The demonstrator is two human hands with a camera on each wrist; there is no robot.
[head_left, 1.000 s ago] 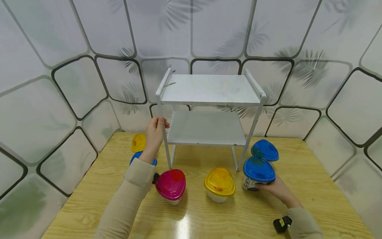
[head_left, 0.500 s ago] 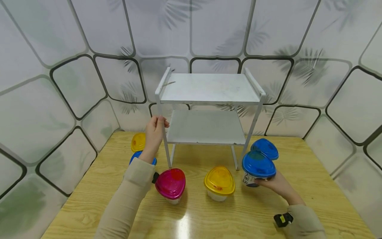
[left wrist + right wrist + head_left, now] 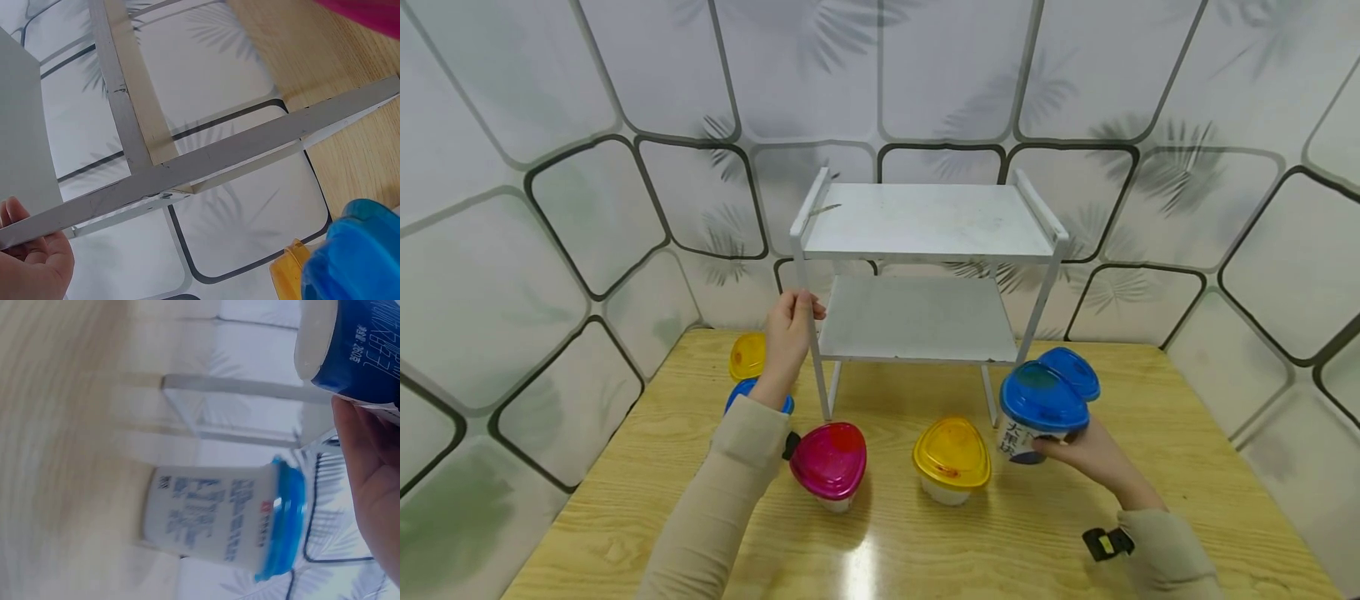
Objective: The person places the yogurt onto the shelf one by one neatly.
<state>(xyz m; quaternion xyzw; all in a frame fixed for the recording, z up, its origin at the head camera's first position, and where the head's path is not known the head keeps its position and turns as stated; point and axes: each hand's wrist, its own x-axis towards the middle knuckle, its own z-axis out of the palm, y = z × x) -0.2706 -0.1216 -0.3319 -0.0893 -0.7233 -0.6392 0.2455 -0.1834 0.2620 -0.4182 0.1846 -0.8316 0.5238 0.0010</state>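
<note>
Left hand curled round left near post of white rack. Right hand grips lifted blue-lidded cup at right, by rack's right near leg; cup's base off table. Second blue-lidded cup stands just beyond, slightly right. Near side: pink-lidded cup at left, yellow-lidded cup right of it, apart. Far left, beside left wrist: another yellow-lidded cup; third blue-lidded cup, partly hidden.
</note>
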